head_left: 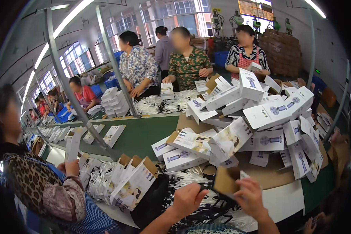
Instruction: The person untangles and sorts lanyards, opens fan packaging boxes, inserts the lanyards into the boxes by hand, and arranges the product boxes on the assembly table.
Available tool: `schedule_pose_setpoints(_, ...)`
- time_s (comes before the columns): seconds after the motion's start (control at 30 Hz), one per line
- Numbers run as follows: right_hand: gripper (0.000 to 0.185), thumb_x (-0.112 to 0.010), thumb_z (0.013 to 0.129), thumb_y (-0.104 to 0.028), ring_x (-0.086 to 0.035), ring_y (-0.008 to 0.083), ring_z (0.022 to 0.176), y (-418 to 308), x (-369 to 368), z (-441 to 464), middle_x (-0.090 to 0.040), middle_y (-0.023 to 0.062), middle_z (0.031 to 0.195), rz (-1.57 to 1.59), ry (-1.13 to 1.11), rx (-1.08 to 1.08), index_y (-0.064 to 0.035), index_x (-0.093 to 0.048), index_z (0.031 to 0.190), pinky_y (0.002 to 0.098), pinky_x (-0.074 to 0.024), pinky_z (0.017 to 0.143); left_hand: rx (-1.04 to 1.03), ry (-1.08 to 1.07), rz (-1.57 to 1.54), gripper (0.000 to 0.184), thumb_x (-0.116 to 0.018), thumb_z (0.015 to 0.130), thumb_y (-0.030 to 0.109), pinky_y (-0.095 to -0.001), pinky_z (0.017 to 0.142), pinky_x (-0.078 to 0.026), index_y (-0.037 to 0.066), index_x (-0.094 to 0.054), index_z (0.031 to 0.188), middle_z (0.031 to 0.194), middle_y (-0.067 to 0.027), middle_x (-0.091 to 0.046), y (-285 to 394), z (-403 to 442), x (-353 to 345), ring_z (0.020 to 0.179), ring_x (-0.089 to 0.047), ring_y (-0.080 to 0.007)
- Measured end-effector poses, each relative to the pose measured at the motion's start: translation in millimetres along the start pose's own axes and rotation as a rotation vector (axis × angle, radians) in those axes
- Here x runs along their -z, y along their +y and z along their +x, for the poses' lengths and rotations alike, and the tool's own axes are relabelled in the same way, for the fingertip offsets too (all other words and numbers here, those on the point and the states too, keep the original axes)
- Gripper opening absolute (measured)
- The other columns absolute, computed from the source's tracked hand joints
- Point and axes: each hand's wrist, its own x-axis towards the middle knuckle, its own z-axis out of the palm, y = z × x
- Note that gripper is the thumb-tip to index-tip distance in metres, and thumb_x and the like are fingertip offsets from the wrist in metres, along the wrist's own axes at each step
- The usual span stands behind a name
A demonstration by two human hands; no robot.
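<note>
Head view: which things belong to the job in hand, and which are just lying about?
Likely in the job:
open carton, in the right hand
tangled cords, by the left hand
heaped FAN cartons

Likely just lying about:
stacked brown boxes, background
blue tub, background

We read "FAN" on the long white box [279, 109] atop the pile | we read "FAN" again on the white carton [264, 140] just below it | smaller print on both, and the green wall sign [318, 71], too small for us
</note>
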Motion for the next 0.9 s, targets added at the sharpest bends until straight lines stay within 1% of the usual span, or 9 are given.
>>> schedule_pose_setpoints(0.1, 0.019, -0.074, 0.063, -0.006, -0.055, 0.0237, 0.097, -28.4, -22.5, 8.9, -0.064, -0.0003, 0.096, 0.125, -0.049, 0.146, -0.0133, -0.063, 0.076, 0.0414, -0.0392, 0.091, -0.249, -0.033, 0.046, 0.027, -0.064, 0.082, 0.020, -0.0347, 0.043, -0.037, 0.006, -0.047, 0.067, 0.058, -0.0085, -0.043, 17.8, 21.1, 8.3, 0.048, -0.047, -0.0269)
schedule_pose_setpoints(0.33, 0.022, -0.075, 0.061, -0.009, -0.054, 0.0169, 0.087, -46.8, -40.6, 13.7, -0.063, -0.0054, 0.087, 0.133, 0.023, 0.238, -0.0158, -0.065, 0.080, 0.0397, -0.0394, 0.091, -0.181, -0.494, 0.212, 0.021, -0.059, 0.085, 0.021, -0.0348, 0.050, -0.044, 0.005, -0.050, 0.076, 0.067, -0.0073, -0.047, 2.3, 21.9, 3.3, 0.060, -0.054, -0.0264)
schedule_pose_setpoints(0.4, 0.023, -0.076, 0.061, -0.009, -0.053, 0.0169, 0.085, -42.7, -49.4, 8.8, -0.063, -0.0053, 0.087, 0.179, 0.006, 0.253, -0.0159, -0.065, 0.080, 0.0392, -0.0396, 0.091, -0.068, -0.661, 0.290, 0.020, -0.060, 0.083, 0.023, -0.0356, 0.063, -0.047, 0.004, -0.053, 0.084, 0.080, -0.0085, -0.053, -4.9, 16.0, 4.4, 0.073, -0.057, -0.0266)
schedule_pose_setpoints(0.5, 0.024, -0.075, 0.060, -0.007, -0.053, 0.0176, 0.087, -40.4, -53.3, 4.0, -0.063, -0.0046, 0.087, 0.201, -0.003, 0.262, -0.0157, -0.066, 0.080, 0.0391, -0.0402, 0.090, -0.229, -0.761, 0.213, 0.031, -0.064, 0.079, 0.021, -0.0378, 0.090, -0.041, 0.002, -0.056, 0.101, 0.115, -0.0155, -0.051, -9.0, 18.7, 8.1, 0.105, -0.051, -0.0330)
schedule_pose_setpoints(0.67, 0.025, -0.072, 0.059, -0.003, -0.052, 0.0211, 0.084, -31.6, -41.3, 4.8, -0.062, -0.0021, 0.084, 0.141, 0.129, 0.256, -0.0158, -0.062, 0.078, 0.0408, -0.0389, 0.089, -0.225, -0.546, -0.011, 0.032, -0.066, 0.079, 0.017, -0.0396, 0.094, -0.040, 0.003, -0.056, 0.105, 0.120, -0.0153, -0.051, 0.5, 32.3, 18.9, 0.112, -0.049, -0.0329)
schedule_pose_setpoints(0.77, 0.028, -0.065, 0.063, 0.002, -0.049, 0.0219, 0.082, -27.4, -23.2, 5.2, -0.058, 0.0003, 0.080, 0.012, 0.296, 0.212, -0.0162, -0.052, 0.081, 0.0435, -0.0362, 0.091, -0.191, -0.103, -0.152, 0.038, -0.067, 0.079, 0.012, -0.0393, 0.095, -0.040, 0.005, -0.056, 0.115, 0.123, -0.0139, -0.051, 5.6, 30.7, 19.8, 0.112, -0.050, -0.0298)
schedule_pose_setpoints(0.8, 0.025, -0.061, 0.071, 0.001, -0.050, 0.0249, 0.093, -17.3, -17.6, 0.6, -0.059, 0.0070, 0.097, 0.040, 0.362, 0.275, -0.0107, -0.056, 0.092, 0.0426, -0.0350, 0.094, -0.150, -0.052, -0.229, 0.039, -0.065, 0.082, 0.018, -0.0403, 0.098, -0.038, 0.005, -0.054, 0.118, 0.125, -0.0138, -0.050, 1.5, 24.9, 13.6, 0.115, -0.049, -0.0298)
schedule_pose_setpoints(0.83, 0.009, -0.064, 0.082, -0.010, -0.053, 0.0223, 0.074, -34.9, 0.2, 14.2, -0.057, 0.0067, 0.079, 0.024, 0.469, 0.302, -0.0068, -0.059, 0.089, 0.0405, -0.0438, 0.076, -0.084, -0.091, -0.319, 0.046, -0.065, 0.083, 0.024, -0.0408, 0.099, -0.036, 0.005, -0.051, 0.121, 0.127, -0.0144, -0.049, -3.5, 16.7, 5.6, 0.118, -0.047, -0.0306)
schedule_pose_setpoints(0.9, 0.016, -0.065, 0.083, -0.015, -0.048, 0.0234, 0.073, -38.4, 11.5, 18.4, -0.051, 0.0073, 0.078, -0.043, 0.623, 0.360, -0.0092, -0.051, 0.085, 0.0411, -0.0407, 0.074, -0.069, -0.134, -0.395, 0.060, -0.066, 0.082, 0.033, -0.0406, 0.101, -0.033, 0.005, -0.042, 0.129, 0.131, -0.0159, -0.043, -6.7, 2.0, -12.2, 0.121, -0.043, -0.0320)
